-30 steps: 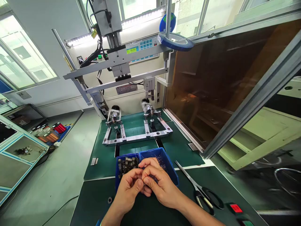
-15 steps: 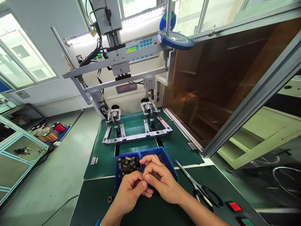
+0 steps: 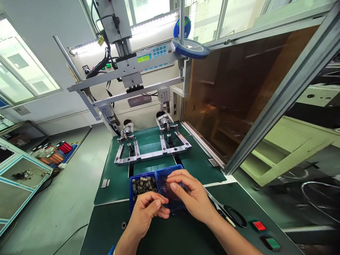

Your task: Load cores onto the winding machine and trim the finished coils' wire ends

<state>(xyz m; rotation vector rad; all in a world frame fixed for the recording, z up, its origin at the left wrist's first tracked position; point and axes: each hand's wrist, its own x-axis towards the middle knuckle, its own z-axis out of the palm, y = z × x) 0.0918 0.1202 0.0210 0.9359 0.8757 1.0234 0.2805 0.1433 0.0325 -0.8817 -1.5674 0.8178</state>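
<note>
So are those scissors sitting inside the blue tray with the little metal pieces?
No, the scissors lie on the green bench mat just to the right of the blue tray, outside its walls.

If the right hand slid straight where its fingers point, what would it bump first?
The right hand would probably meet the bin's blue plastic divider first, though depth is hard to judge.

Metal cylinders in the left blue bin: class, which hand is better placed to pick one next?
Probably the left hand: it sits beside those metal cylinders, while the right hand is over the other blue bin.
</note>
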